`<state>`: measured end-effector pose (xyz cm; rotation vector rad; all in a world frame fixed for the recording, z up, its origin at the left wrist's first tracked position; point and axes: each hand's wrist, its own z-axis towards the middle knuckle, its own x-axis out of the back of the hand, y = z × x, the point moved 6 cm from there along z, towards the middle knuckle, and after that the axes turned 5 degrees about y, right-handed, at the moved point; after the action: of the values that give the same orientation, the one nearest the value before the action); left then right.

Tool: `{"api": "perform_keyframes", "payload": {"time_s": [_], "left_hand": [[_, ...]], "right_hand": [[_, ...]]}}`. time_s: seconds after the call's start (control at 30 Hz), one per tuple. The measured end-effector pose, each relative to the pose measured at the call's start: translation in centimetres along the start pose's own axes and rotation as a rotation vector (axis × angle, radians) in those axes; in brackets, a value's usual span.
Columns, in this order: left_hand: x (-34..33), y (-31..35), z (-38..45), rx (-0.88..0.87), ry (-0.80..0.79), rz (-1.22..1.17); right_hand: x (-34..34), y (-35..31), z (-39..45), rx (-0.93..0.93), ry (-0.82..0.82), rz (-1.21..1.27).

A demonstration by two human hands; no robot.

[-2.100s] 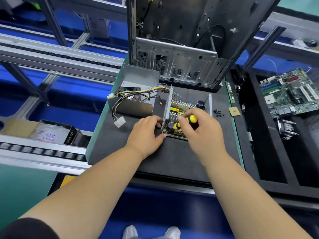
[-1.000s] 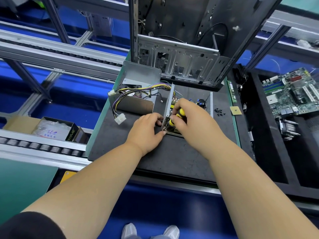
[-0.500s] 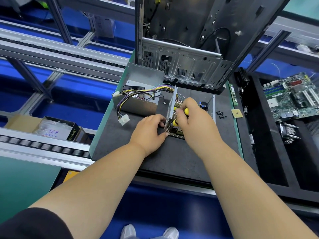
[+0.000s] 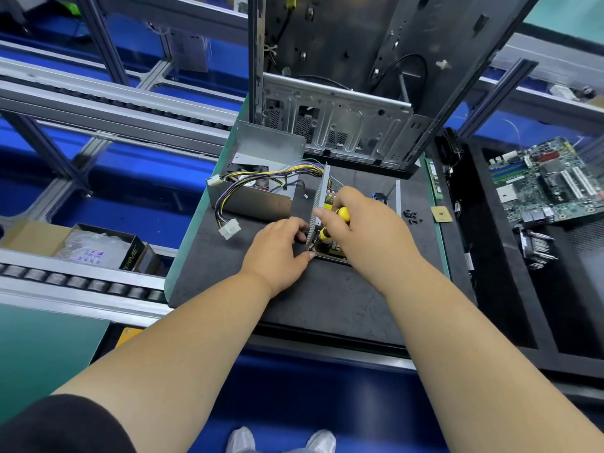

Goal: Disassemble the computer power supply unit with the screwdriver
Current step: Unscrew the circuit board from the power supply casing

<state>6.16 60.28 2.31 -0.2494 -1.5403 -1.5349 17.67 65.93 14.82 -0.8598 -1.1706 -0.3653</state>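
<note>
The right hand (image 4: 366,230) curls its fingers (image 4: 327,214) round the yellow screwdriver (image 4: 343,213), tip down in the power supply unit (image 4: 322,191); the left hand (image 4: 277,253) pinches its perforated wall.

"PRIME" on black box (image 4: 130,255)

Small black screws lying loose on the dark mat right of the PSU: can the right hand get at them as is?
Probably yes. The small black screws lie in the open on the dark mat, nothing covering them, just beyond the right hand. But that hand grips the yellow-and-black screwdriver, so its fingers aren't free.
</note>
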Motion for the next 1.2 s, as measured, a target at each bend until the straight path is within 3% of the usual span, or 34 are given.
{"api": "perform_keyframes", "payload": {"time_s": [0.37, 0.6, 0.97, 1.2], "left_hand": [[-0.1, -0.2, 0.1, 0.006, 0.003, -0.003], [-0.1, -0.2, 0.1, -0.001, 0.009, -0.003], [-0.2, -0.2, 0.1, -0.003, 0.01, -0.004], [-0.2, -0.3, 0.0, 0.0, 0.008, -0.003]], "right_hand": [[0.6, 0.4, 0.0, 0.004, 0.071, 0.114], [0.5, 0.0, 0.2, 0.034, 0.043, -0.146], [0.7, -0.2, 0.0, 0.014, 0.032, 0.058], [0.7, -0.4, 0.2, 0.092, -0.036, -0.156]]}}
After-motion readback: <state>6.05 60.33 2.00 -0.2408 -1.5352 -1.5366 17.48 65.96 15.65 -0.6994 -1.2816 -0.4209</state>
